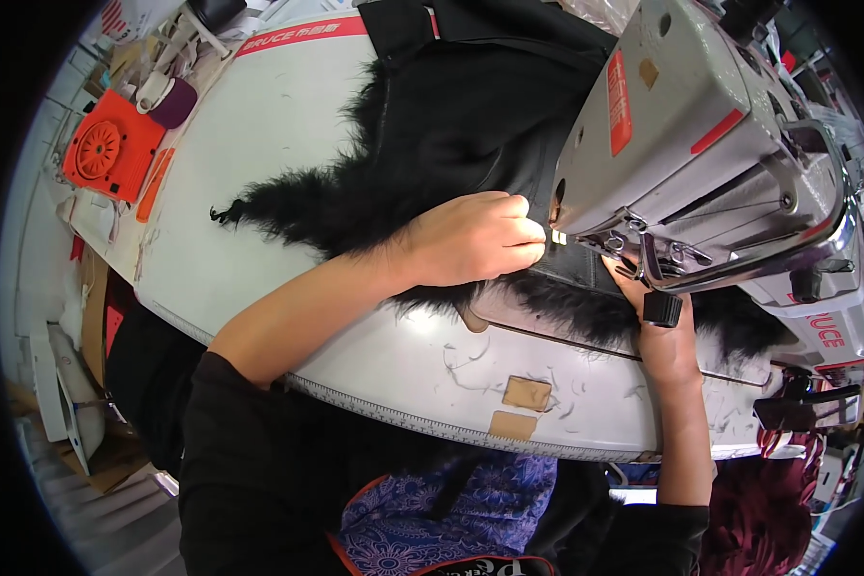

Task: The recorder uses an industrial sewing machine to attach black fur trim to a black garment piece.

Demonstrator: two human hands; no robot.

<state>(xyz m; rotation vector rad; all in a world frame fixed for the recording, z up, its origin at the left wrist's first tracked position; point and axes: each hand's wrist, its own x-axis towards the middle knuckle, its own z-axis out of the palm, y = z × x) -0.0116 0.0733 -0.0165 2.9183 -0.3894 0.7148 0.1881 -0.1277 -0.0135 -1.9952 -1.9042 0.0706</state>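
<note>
A black garment (490, 106) with shaggy fur trim (302, 206) lies across the white sewing table and runs under the head of a sewing machine (662, 115). My left hand (480, 240) is closed, its curled fingers gripping the black material just left of the lit needle area. Under the machine's right side, my right hand (664, 336) rests on the garment's near edge. One of its fingers stretches flat toward the presser foot; the others are partly hidden behind a black knob (662, 309) and metal parts. Fur pokes out on both sides of the right wrist.
A bent metal lever (768, 274) curves round the machine head's near right side. A measuring tape (394, 411) edges the table, with tan patches (526, 394) close by. At the far left are an orange device (106, 144) and a purple thread cone (173, 104). Dark red material (763, 509) hangs lower right.
</note>
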